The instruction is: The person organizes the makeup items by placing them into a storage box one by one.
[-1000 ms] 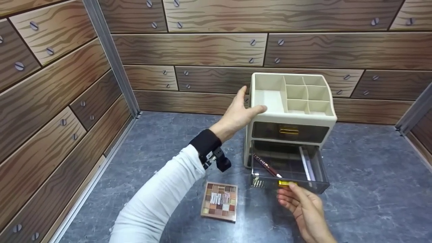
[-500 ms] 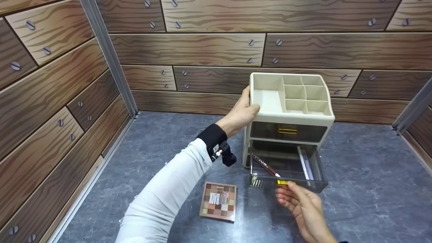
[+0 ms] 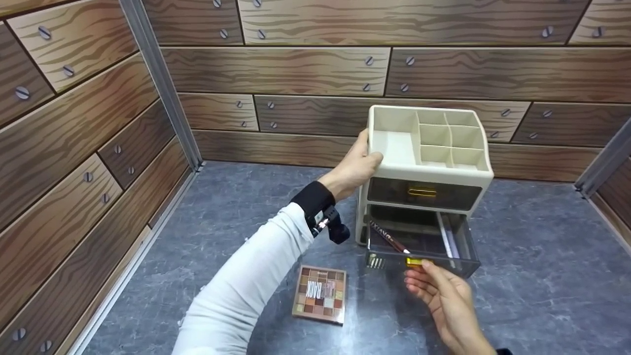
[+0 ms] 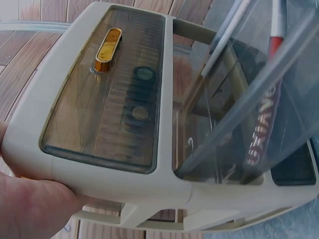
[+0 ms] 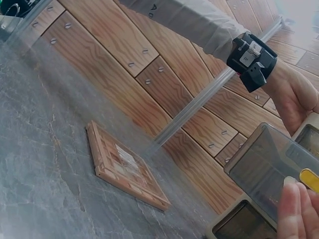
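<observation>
two hands are working at a cream cosmetic organizer (image 3: 429,162) that is standing on the grey marbled surface (image 3: 532,276). the left hand (image 3: 356,165) is gripping the organizer's upper left corner, thumb curling over the rim of the top tray and fingers lying against the side wall. the right hand (image 3: 443,296) is sitting just in front of the organizer, its fingertips (image 3: 428,268) pinching the gold handle (image 3: 414,262) of the lower drawer (image 3: 419,244), which is standing pulled out toward the person. inside that smoky clear drawer a dark red pencil (image 3: 389,237) is lying at a slant on the side nearer the left hand, and a pale stick (image 3: 446,239) is lying along the far side. the upper drawer (image 3: 423,192), directly above the open one, is sitting flush in the organizer's front with its own gold handle. an eyeshadow palette (image 3: 320,294) is lying flat on the surface in front of the organizer and to its left, well apart from both hands, below the white sleeve (image 3: 246,291) of the left arm.
</observation>
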Tool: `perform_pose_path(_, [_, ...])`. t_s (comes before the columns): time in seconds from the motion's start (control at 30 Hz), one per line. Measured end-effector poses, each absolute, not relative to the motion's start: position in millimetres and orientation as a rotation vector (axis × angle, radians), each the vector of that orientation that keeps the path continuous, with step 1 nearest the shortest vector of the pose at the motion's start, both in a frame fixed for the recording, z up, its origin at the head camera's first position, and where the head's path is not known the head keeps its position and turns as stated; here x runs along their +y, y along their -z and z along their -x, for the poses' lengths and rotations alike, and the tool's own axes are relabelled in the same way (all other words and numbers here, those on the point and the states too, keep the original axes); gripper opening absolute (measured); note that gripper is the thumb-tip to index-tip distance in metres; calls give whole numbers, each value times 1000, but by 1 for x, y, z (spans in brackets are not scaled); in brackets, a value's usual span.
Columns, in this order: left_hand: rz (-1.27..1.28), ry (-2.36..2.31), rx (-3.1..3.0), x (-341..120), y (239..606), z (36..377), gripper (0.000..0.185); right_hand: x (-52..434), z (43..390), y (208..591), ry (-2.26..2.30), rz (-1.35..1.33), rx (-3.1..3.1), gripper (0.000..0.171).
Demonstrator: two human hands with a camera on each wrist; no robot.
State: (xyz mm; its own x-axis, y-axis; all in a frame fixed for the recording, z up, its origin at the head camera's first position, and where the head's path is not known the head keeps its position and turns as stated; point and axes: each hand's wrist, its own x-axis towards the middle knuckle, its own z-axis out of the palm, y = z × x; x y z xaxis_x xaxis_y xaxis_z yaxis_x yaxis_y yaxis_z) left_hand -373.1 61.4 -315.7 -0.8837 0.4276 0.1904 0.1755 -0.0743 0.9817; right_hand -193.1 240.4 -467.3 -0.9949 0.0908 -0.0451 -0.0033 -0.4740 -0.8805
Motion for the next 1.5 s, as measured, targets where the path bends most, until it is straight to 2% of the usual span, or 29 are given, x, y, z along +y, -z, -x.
perform_pose_path(0.37, [-669, -2163, 1840, 61, 319, 374, 72, 241, 201, 464, -2636, 137, -1568, 26])
perform_pose_path(1.5, [-649, -2178, 1855, 61, 320, 374, 73, 228, 247, 453, -2545, 304, -1508, 24])
